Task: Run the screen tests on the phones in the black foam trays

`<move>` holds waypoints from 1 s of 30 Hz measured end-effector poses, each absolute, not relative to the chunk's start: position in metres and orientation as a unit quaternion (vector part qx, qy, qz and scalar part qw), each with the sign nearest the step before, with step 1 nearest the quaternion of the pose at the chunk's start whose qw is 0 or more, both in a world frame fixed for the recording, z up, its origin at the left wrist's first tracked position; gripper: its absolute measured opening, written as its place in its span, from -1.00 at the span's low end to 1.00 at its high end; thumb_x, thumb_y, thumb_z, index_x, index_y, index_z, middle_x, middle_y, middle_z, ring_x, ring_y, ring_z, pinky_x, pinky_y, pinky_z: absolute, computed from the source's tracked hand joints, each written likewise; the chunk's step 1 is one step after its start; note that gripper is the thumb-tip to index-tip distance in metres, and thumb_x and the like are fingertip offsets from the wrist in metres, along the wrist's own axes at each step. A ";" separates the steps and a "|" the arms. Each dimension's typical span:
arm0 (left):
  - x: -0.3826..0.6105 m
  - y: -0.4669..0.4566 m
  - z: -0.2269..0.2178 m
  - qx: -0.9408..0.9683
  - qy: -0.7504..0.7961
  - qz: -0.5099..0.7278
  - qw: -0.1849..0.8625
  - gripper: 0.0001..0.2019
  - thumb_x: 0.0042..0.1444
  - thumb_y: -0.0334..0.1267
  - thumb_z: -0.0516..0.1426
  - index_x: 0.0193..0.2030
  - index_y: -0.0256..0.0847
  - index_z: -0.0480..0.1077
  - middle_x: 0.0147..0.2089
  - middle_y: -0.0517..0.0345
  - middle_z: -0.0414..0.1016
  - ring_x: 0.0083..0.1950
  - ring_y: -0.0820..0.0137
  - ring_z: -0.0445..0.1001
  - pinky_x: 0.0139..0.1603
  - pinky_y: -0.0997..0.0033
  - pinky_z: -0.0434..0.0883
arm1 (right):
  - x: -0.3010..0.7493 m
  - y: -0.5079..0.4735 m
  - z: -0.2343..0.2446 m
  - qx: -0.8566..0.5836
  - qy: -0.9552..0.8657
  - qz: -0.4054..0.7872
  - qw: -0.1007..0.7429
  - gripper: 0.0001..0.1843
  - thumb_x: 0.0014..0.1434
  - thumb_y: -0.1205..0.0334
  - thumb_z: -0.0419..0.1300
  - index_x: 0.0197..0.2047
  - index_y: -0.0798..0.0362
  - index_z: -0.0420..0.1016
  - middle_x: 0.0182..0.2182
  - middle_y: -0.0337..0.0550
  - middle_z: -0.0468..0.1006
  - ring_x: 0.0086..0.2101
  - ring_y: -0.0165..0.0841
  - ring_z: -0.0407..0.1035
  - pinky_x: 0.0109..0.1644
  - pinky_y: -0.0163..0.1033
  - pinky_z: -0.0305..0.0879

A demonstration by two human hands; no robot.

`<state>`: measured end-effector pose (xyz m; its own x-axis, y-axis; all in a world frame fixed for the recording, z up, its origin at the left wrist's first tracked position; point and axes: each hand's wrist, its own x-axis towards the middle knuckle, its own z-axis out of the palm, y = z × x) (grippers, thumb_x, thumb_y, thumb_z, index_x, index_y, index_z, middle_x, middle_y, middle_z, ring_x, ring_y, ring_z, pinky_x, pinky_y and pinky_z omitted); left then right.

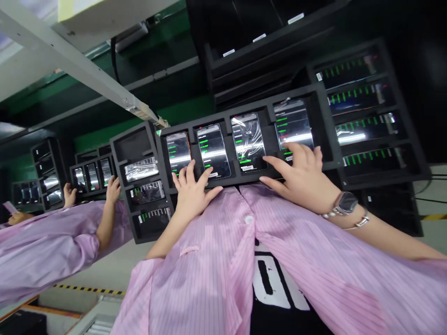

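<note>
Foam phone tray [331, 125] — left hand [193, 197] and right hand [300, 179] splayed, neither clamped.
Left hand lies nearer the second phone [213, 151], right the fourth phone [293, 123] — long axes pointing away from the wearer.

Green phone-screen text [205, 154], too small to read

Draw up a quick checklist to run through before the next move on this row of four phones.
1. All four phones seated in the black foam tray: ok.
2. Screens lit, green text showing: ok.
3. Readouts legible: cannot tell, glare and small size hide the text.
4. Hands at the row: ok, left hand at the two left phones, right hand at the two right phones.
5. Surface of the third phone lying flat: cannot tell, streaky glare crosses it.
6. Co-worker's hands apart from this row: ok, they are at another tray to the left.
</note>
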<state>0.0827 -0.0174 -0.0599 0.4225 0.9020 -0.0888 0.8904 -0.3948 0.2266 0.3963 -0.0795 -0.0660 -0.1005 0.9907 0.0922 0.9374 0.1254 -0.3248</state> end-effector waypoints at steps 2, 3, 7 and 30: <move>0.088 0.010 -0.062 0.834 0.535 0.027 0.133 -0.32 0.18 0.36 0.25 0.36 0.16 0.50 0.61 -0.16 0.15 0.52 -0.38 0.18 0.48 -0.78 -0.14 | 0.402 -0.062 -0.072 -0.664 -0.729 0.104 0.131 -0.39 0.37 -0.23 0.28 0.29 -0.02 0.55 0.44 0.29 0.15 0.31 0.43 0.16 0.29 0.84 -0.04; 0.091 0.027 -0.061 0.831 0.538 0.040 0.136 -0.32 0.17 0.38 0.24 0.35 0.15 0.50 0.62 -0.14 0.13 0.54 -0.39 0.15 0.49 -0.78 -0.18 | 0.405 -0.050 -0.074 -0.672 -0.722 0.103 0.133 -0.39 0.34 -0.24 0.32 0.29 -0.04 0.56 0.47 0.27 0.13 0.33 0.46 0.14 0.30 0.85 -0.08; 0.093 0.087 -0.044 0.786 0.587 0.175 0.083 -0.14 0.16 0.44 0.21 0.49 0.04 0.33 0.69 -0.09 -0.08 0.69 -0.38 -0.20 0.57 -0.64 -0.35 | 0.416 -0.009 -0.058 -0.692 -0.690 0.040 0.209 -0.27 0.35 -0.27 0.32 0.40 -0.01 0.47 0.56 0.28 -0.08 0.44 0.59 -0.13 0.33 0.84 -0.22; 0.074 0.006 -0.071 0.807 0.566 0.141 0.093 -0.29 0.30 0.33 0.16 0.42 -0.04 0.37 0.58 -0.17 0.20 0.67 -0.16 -0.02 0.63 -0.41 -0.10 | 0.381 -0.058 -0.076 -0.579 -0.763 0.126 0.257 -0.47 0.48 -0.06 0.07 0.37 0.00 0.39 0.35 0.16 0.41 0.42 0.24 0.14 0.46 0.67 -0.13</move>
